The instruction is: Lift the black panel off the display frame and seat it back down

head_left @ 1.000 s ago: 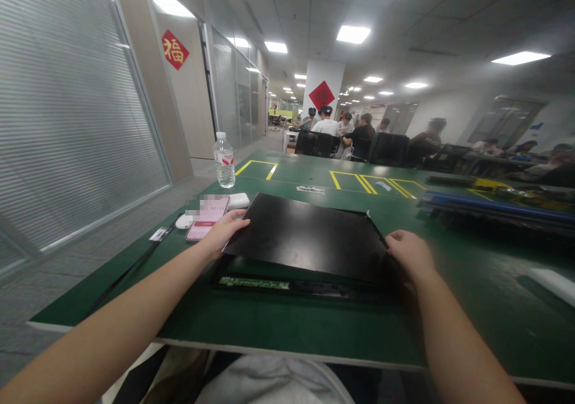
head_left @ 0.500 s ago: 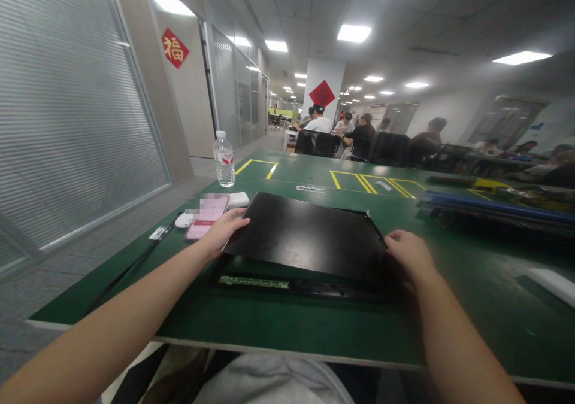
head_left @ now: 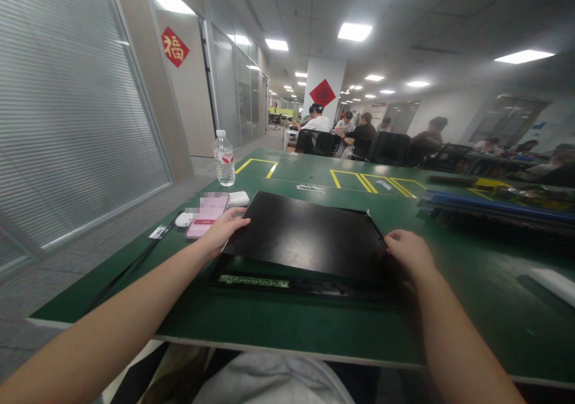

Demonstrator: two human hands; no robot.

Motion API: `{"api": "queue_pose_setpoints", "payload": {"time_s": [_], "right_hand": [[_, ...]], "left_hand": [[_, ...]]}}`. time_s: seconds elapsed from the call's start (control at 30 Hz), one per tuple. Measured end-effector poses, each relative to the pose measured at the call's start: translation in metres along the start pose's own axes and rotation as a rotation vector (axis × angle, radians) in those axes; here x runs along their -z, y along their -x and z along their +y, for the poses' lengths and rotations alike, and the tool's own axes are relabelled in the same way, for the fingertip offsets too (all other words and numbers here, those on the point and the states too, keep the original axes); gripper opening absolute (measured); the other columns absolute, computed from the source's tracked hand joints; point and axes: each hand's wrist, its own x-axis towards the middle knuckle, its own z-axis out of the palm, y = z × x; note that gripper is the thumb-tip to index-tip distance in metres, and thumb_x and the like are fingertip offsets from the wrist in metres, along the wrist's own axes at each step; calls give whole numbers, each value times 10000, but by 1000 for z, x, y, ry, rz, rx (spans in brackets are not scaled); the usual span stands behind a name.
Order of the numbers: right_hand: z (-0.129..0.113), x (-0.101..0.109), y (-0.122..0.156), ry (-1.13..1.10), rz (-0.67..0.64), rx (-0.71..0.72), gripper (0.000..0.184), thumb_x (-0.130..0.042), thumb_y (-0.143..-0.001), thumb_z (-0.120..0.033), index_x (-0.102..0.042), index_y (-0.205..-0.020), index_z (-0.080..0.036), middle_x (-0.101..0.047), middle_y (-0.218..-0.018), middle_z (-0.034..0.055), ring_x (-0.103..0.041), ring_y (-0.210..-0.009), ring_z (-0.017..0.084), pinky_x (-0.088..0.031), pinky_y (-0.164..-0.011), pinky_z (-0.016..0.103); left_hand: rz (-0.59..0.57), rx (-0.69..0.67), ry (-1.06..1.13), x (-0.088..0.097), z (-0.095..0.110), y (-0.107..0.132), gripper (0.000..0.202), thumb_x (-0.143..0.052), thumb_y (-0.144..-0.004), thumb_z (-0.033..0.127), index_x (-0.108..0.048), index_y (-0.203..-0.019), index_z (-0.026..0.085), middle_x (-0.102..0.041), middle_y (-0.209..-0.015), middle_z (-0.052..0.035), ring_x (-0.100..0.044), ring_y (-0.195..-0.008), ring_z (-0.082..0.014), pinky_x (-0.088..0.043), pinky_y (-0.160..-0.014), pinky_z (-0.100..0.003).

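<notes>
A thin black screen panel lies tilted over a black frame on the green table. Along the frame's near side shows a green circuit board strip. My left hand grips the panel's left edge, thumb on top and the other fingers partly hidden. At the opposite edge, my right hand is closed with its fingers curled round the panel's right side; part of that grip is out of sight. Between the near edge of the panel and the frame there is a gap.
Left of the panel lie a phone, a white case and a black strap. A water bottle stands behind them. Blue-edged flat parts are stacked at right, near a white bar. Several people sit farther back.
</notes>
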Motion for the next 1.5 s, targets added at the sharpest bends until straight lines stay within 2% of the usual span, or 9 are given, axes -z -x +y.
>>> {"api": "queue_pose_setpoints", "payload": {"time_s": [0.33, 0.57, 0.7, 0.9, 1.0, 1.07, 1.17, 1.3, 1.5], "right_hand": [[0, 1, 0, 2, -18, -5, 326, -500, -791, -353, -766, -943, -241, -751, -893, 89, -687, -815, 238, -462, -636, 289], [1, 2, 1, -55, -11, -16, 275, -538, -772, -330, -769, -888, -236, -748, -805, 72, -681, -778, 232, -458, -633, 284], [0, 4, 1, -101, -42, -38, 265, -536, -774, -321, -758, -887, -232, -756, -790, 55, -684, -761, 226, -433, -595, 277], [0, 4, 2, -138, -45, -64, 280, -538, -780, -327, -762, -916, -228, -752, -754, 50, -683, -784, 225, -430, -602, 273], [1, 4, 1, -163, -55, -72, 290, -536, -777, -329, -761, -925, -221, -748, -750, 52, -679, -781, 224, -433, -603, 275], [2, 4, 1, -159, -47, -62, 276, -540, -776, -320, -760, -911, -220, -748, -745, 51, -680, -793, 226, -431, -602, 276], [2, 3, 0, -163, -41, -58, 263, -547, -774, -314, -760, -899, -222, -749, -747, 47, -679, -778, 224, -433, -590, 274], [3, 2, -1, -195, -48, -75, 279, -553, -765, -331, -762, -914, -221, -748, -749, 53, -672, -725, 219, -444, -578, 275], [7, 0, -2, -226, -44, -72, 270, -546, -761, -334, -758, -884, -220, -750, -764, 54, -664, -703, 211, -447, -581, 277]], "left_hand": [[-13, 6, 43, -1, -2, -1, 402, -762, -675, 118, -591, -1033, 183, -758, -731, -8, -700, -557, -171, -547, -538, -257], [-20, 4, 73, 0, -4, -3, 445, -783, -653, 97, -596, -1049, 175, -786, -823, -42, -715, -573, -181, -580, -585, -285], [-2, 10, 83, 0, -4, -2, 517, -789, -656, 103, -613, -1136, 177, -793, -870, -59, -740, -654, -206, -594, -649, -300], [-68, 11, 95, -3, 0, 3, 420, -803, -663, 167, -692, -1068, 160, -795, -867, -83, -757, -760, -234, -600, -680, -289], [-65, -10, 93, -4, 1, 5, 433, -813, -646, 173, -702, -1065, 166, -797, -881, -76, -753, -756, -231, -601, -707, -301], [-91, -42, 81, -3, 2, 5, 452, -830, -625, 197, -714, -1061, 166, -797, -927, -80, -752, -828, -248, -596, -760, -316], [-124, -92, 43, 0, 2, 3, 486, -857, -588, 252, -731, -1049, 158, -786, -1018, -96, -732, -951, -278, -572, -844, -342], [-73, -128, -95, 6, 0, -3, 506, -882, -538, 277, -751, -1014, 167, -777, -1046, -102, -706, -1003, -306, -552, -860, -376], [-12, -232, -372, 9, -7, -8, 233, -821, -596, 267, -775, -817, 211, -759, -905, -58, -687, -936, -303, -542, -774, -331]]}}
